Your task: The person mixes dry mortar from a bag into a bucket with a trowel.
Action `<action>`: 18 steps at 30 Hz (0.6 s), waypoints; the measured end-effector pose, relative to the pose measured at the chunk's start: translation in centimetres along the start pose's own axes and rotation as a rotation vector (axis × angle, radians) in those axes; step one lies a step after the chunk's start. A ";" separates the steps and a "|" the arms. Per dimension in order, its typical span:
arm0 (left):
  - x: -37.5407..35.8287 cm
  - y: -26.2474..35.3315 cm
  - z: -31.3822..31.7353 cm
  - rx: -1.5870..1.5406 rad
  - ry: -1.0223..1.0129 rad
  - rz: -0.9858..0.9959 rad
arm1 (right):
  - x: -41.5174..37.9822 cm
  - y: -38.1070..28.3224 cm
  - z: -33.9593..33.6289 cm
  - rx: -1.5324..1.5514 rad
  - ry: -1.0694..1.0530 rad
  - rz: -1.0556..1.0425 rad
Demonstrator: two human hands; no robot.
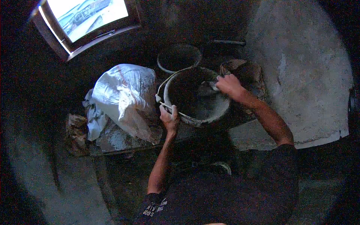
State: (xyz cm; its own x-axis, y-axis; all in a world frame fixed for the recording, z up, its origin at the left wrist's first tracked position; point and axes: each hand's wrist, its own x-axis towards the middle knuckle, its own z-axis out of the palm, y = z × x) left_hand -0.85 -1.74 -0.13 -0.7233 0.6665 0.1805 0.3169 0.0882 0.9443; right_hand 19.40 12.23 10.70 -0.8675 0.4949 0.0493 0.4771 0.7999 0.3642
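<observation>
A large round bucket (206,120) with a pale, dusty rim stands in front of me. Its thin wire handle (164,87) lies along the left side of the rim. At the lower left, my left hand (170,118) is closed on the handle beside the rim. Over the right side of the bucket, my right hand (228,85) has its fingers pressed together on something pale at the inner wall, too small and dark to name. The inside of the bucket is mostly in shadow, with greyish material along its wall.
Left of the bucket sits a full white sack (123,93), with crumpled brown paper (77,133) farther left. Another round container (180,58) stands behind. A brown bag (243,69) is at the right, before a grey wall (300,75). A bright window (92,18) is upper left.
</observation>
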 end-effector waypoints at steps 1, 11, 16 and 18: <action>-0.1 0.3 -0.2 -0.008 -0.005 -0.026 | 0.3 -0.3 0.1 -0.049 -0.032 0.027; 0.2 -1.6 0.6 -0.104 0.020 0.065 | -0.8 -2.5 0.2 -0.115 -0.013 0.049; 0.4 0.0 0.4 -0.051 0.044 0.060 | -1.0 -2.9 0.7 -0.026 0.061 0.027; -0.5 -0.4 0.3 -0.067 0.042 0.038 | -1.0 -2.5 1.3 -0.014 0.015 -0.002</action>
State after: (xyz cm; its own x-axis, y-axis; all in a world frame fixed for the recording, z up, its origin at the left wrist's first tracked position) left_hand -0.44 -1.83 -0.66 -0.7369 0.6369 0.2265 0.3038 0.0127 0.9527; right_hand 19.27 10.23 8.54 -0.8705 0.4881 0.0629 0.4735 0.7957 0.3777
